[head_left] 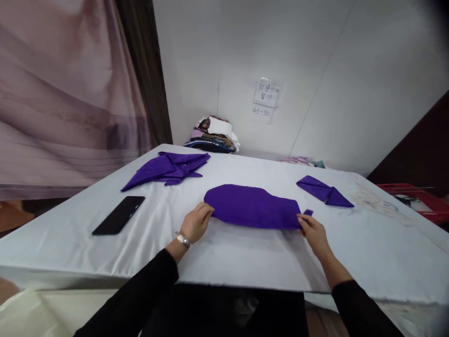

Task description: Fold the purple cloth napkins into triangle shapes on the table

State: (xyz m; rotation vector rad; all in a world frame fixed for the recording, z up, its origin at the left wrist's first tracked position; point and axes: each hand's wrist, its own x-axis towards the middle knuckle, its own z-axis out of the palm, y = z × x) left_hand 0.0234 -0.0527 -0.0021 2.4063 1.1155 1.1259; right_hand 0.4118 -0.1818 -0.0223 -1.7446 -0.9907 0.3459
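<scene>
A purple cloth (252, 206), doubled into a long shape with a rounded left end, is stretched between my two hands above the white-covered table (245, 262). My left hand (195, 223), with a silver band at the wrist, pinches its lower left edge. At the lower right corner, my right hand (313, 234) grips the cloth between thumb and fingers. A small purple tip sticks out just beyond the right fingers. Farther right lies a purple cloth folded to pointed ends (324, 191). A crumpled purple cloth (168, 167) rests at the back left.
A black phone (119, 215) lies on the table's left side. Behind the table's far edge is a pile of folded clothes (213, 135). Handwritten paper signs (266, 93) hang on the white wall. A red basket (421, 201) stands beyond the right edge; a pink curtain (66, 93) hangs left.
</scene>
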